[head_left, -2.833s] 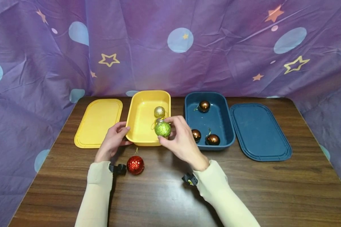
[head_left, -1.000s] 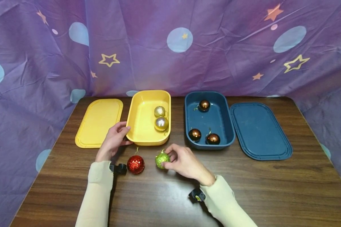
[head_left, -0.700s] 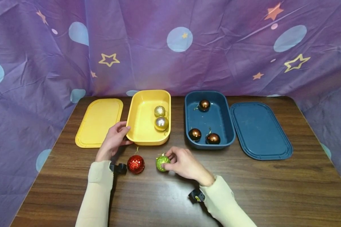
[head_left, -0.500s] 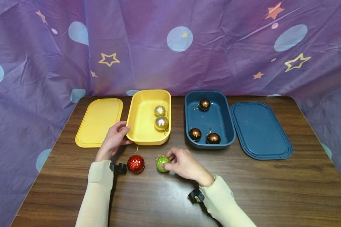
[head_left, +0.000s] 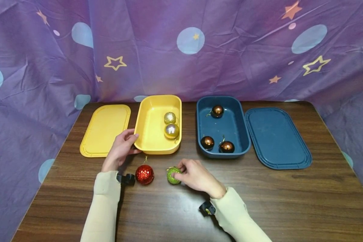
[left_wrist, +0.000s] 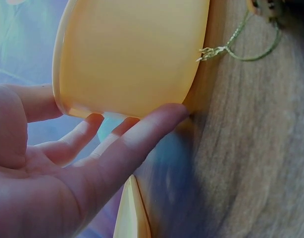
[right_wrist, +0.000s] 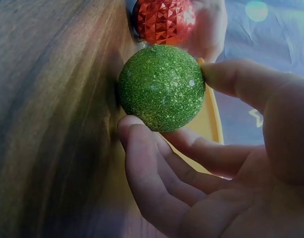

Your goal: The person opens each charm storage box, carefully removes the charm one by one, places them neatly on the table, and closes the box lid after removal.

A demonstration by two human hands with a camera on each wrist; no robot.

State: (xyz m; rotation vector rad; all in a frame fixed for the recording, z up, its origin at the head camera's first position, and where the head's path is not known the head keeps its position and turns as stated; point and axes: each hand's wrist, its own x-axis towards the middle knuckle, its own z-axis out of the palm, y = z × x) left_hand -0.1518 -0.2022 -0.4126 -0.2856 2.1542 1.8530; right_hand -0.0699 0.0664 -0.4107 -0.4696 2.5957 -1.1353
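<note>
My right hand pinches a green glitter bauble between thumb and fingertips, low at the tabletop in front of the yellow box. To the left of it lies a red faceted bauble with a gold loop. My left hand holds the yellow box at its near left corner, thumb at the rim. In the left wrist view the other fingers lie against the box's outer wall. Inside the box, a gold glitter bauble and a shiny gold bauble sit along the right side.
A blue box with three brown baubles stands right of the yellow one. The yellow lid lies at far left, the blue lid at far right. A purple curtain hangs behind the wooden table.
From over the yellow box, my right hand has brought the green bauble toward me, down beside the red one. Since then the bauble has shifted slightly nearer. My left hand keeps its place.
</note>
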